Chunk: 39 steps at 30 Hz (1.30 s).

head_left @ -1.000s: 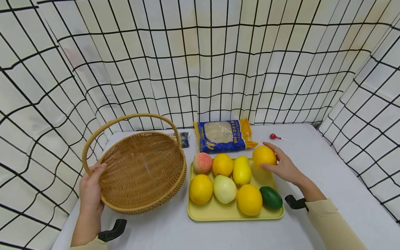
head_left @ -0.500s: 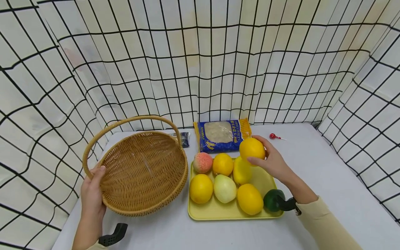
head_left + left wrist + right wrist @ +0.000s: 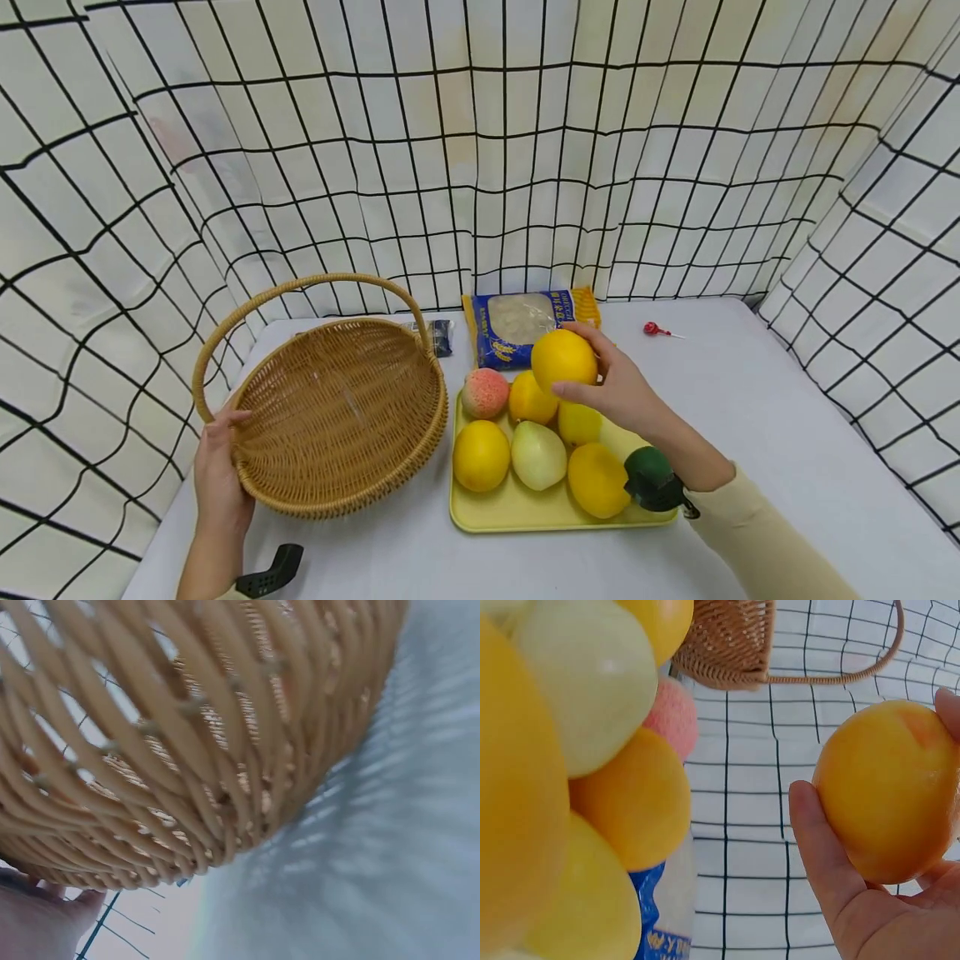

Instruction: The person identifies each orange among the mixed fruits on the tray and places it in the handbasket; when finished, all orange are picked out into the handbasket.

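Observation:
My left hand (image 3: 223, 475) grips the rim of a wicker basket (image 3: 337, 417) at its left side, by the foot of the arched handle. The basket is tilted toward me and nothing lies in it. My right hand (image 3: 618, 387) holds a round yellow-orange fruit (image 3: 564, 360) between thumb and fingers, raised over the back of the yellow tray (image 3: 525, 518). In the right wrist view this fruit (image 3: 889, 791) shows a reddish patch. On the tray lie a peach (image 3: 485, 393), a pale green pear (image 3: 538, 455), a yellow oblong fruit (image 3: 579, 425) and several yellow-orange fruits (image 3: 481, 456).
A dark green fruit (image 3: 651, 475) sits at the tray's right end, partly behind my right wrist. Behind the tray lies a blue and yellow pasta bag (image 3: 517, 321), with a small dark packet (image 3: 441, 337) to its left. A red lollipop (image 3: 652, 328) lies back right. Gridded cloth walls surround the table.
My right hand has carried the yellow-orange fruit leftward from the tray's back right corner, now over the fruit at the back. The left hand and basket have barely moved.

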Each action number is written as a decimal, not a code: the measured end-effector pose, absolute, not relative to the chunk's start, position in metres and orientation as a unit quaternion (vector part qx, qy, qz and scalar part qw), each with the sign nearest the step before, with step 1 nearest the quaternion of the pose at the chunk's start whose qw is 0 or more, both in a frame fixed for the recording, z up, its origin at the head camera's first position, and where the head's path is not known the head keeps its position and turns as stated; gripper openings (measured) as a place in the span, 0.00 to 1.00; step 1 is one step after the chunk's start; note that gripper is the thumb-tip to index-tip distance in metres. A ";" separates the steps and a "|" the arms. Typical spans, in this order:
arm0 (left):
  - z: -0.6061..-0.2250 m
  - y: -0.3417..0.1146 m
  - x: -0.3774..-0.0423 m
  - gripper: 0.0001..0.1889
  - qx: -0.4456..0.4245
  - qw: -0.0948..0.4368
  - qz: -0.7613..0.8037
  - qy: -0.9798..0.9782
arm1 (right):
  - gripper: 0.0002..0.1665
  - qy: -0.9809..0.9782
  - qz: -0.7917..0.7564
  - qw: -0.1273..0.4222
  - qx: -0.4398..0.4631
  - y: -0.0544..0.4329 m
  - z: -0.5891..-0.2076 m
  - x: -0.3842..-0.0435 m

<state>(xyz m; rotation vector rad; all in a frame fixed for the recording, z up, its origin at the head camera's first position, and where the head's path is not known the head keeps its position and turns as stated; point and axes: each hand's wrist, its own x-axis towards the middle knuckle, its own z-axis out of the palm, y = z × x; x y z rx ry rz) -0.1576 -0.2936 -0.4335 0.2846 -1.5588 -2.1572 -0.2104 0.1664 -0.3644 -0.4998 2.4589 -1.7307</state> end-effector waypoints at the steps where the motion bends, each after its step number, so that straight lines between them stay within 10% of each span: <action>1: -0.435 -0.293 -0.158 0.23 0.096 0.239 -0.785 -0.563 | 0.45 0.805 -0.568 0.048 -0.166 0.163 -0.364 -0.210; 25: -0.444 -0.291 -0.171 0.21 0.024 0.473 -0.777 -0.416 | 0.47 0.737 -0.644 0.098 -0.179 0.061 -0.369 -0.215; 39: -0.447 -0.295 -0.169 0.19 -0.020 0.497 -0.769 -0.403 | 0.48 0.740 -0.628 0.095 -0.223 0.007 -0.363 -0.211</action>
